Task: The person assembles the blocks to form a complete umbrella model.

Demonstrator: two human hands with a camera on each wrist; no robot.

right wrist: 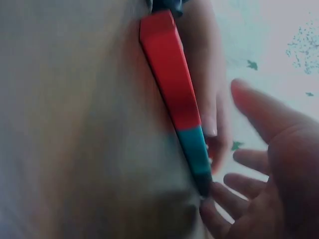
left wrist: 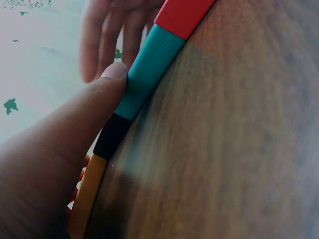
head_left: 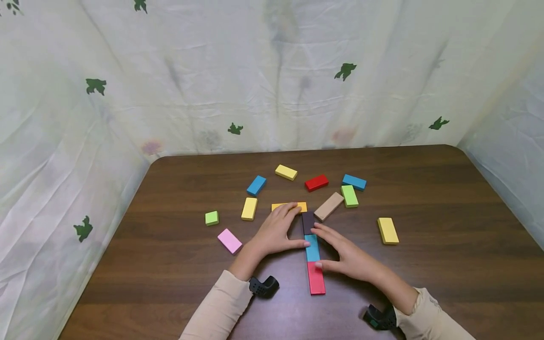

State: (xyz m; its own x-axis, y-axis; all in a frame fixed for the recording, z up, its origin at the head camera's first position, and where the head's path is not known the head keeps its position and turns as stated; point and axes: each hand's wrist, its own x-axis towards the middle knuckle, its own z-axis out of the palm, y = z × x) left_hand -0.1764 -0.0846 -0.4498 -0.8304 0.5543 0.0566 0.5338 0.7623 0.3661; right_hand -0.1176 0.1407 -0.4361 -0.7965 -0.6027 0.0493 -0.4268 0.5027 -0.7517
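Observation:
A row of flat blocks runs toward the person: a dark block [head_left: 308, 223], a teal-blue block [head_left: 312, 248] and a red block [head_left: 316, 278], end to end. Across the row's far end lies an orange block [head_left: 303, 207], partly covered by left-hand fingers. My left hand [head_left: 272, 232] spans the left side, its thumb tip at the teal block's edge, as the left wrist view also shows. On the right, my right hand [head_left: 350, 257] is spread, fingertips beside the dark block and thumb over the red block's edge. A beige block [head_left: 329, 207] lies slanted near the dark one.
Around the row lie loose blocks: a pink block [head_left: 230, 241] and a small green cube [head_left: 211, 218] at left, a red block [head_left: 316, 182] behind, a green block [head_left: 350, 196] against a blue block [head_left: 354, 182], and a yellow block [head_left: 388, 231] at right. White cloth [head_left: 272, 85] hangs behind.

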